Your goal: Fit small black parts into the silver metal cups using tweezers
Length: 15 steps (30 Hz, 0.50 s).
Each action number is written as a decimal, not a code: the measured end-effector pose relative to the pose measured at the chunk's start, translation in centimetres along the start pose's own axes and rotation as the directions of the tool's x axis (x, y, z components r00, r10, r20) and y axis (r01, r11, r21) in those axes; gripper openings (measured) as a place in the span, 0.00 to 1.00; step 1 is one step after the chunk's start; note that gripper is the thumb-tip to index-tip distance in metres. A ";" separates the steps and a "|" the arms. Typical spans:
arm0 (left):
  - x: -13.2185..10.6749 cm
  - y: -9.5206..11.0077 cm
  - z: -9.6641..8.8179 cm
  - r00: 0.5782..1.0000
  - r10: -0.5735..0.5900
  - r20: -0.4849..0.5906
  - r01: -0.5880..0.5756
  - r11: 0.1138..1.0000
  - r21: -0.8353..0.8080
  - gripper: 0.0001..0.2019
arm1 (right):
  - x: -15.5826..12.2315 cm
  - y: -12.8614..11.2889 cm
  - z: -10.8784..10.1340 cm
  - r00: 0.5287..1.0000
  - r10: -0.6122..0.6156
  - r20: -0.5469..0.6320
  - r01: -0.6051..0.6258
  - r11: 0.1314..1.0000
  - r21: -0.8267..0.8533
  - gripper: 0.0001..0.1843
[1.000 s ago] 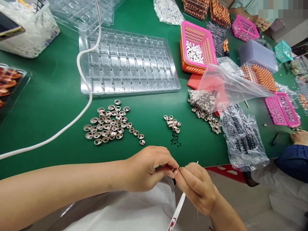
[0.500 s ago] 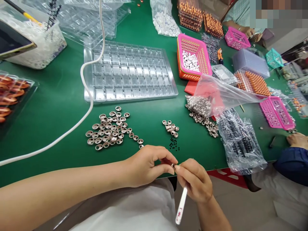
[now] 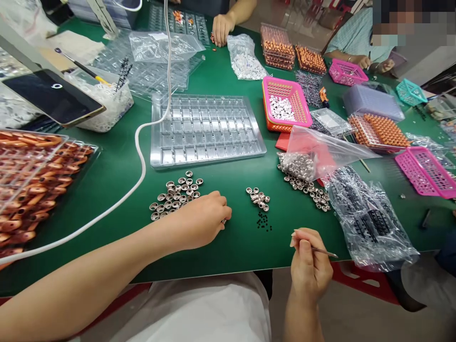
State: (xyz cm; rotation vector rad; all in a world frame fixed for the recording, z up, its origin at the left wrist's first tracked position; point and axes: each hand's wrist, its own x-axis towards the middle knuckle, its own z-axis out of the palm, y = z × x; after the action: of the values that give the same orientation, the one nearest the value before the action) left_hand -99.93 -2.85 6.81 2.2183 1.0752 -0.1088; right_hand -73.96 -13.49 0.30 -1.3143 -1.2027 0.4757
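Note:
My left hand (image 3: 204, 218) reaches over the right side of a pile of small silver ring-like metal parts (image 3: 171, 205). Its fingers are pinched, and one small metal part (image 3: 223, 221) shows at the fingertips. Close to the table's front edge, my right hand (image 3: 310, 261) is closed round a thin tool (image 3: 326, 251) whose narrow metallic end points right; the rest of the tool is mostly hidden by the fingers. Between the hands lie a smaller cluster of metal parts (image 3: 258, 198) and a scatter of tiny black pieces (image 3: 262, 221).
A clear compartment tray (image 3: 210, 128) lies ahead, crossed by a white cable (image 3: 144, 156). Orange parts in trays (image 3: 39, 175) and a phone (image 3: 53, 95) are left. Rightward are a pink basket (image 3: 304, 107), bagged metal parts (image 3: 299, 164) and bagged black parts (image 3: 372, 223). Co-workers' hands (image 3: 223, 29) show beyond.
My hands have parted: the left moved up and left to the metal parts, the right moved right. The tool has turned from pointing down to pointing right. The view has shifted.

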 end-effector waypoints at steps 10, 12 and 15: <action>0.5 -0.2 -1.1 0.996 -0.067 0.061 0.058 0.988 0.141 0.11 | 0.1 0.3 -0.3 0.996 0.067 -0.061 -0.059 0.991 0.122 0.10; 0.9 -0.2 -1.3 0.993 -0.088 0.073 0.075 0.982 0.171 0.10 | 0.3 0.4 -0.5 0.995 0.091 -0.052 -0.080 0.979 0.186 0.11; 1.4 -0.1 -1.6 0.985 -0.135 0.111 0.112 0.975 0.191 0.09 | 0.7 0.5 -0.9 0.992 0.124 -0.040 -0.108 0.956 0.272 0.13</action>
State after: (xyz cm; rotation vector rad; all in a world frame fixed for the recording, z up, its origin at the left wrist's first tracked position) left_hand -99.42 -0.87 7.53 2.2717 1.1748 -0.4092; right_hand -72.75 -13.18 0.26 -1.1586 -0.9785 0.6590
